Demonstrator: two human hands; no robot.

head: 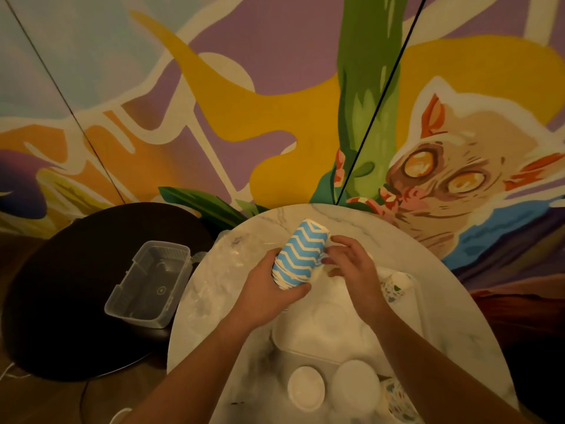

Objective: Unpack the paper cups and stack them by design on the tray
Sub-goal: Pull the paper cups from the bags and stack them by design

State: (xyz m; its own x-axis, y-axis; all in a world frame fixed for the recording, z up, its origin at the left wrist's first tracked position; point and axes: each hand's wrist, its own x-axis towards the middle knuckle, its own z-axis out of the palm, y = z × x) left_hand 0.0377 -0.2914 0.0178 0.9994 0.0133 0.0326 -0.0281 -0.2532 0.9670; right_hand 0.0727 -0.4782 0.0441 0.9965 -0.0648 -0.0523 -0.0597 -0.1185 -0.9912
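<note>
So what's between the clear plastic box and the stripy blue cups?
Crumpled clear plastic wrap lies on the marble table between the clear plastic box and the blue zigzag cup stack, head view.

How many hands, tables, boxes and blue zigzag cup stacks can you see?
Hands: 2 (left hand, right hand)
Tables: 2 (marble table, dark table)
Boxes: 1 (clear box)
Cup stacks: 1 (blue zigzag cup stack)
Total: 6

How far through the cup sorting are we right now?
Partway. Done: white cups already stand on the tray, with patterned cups at its far right. In hand: the left hand holds a blue zigzag stack above the table; the right hand picks at its side. Left: placing that stack.
</note>
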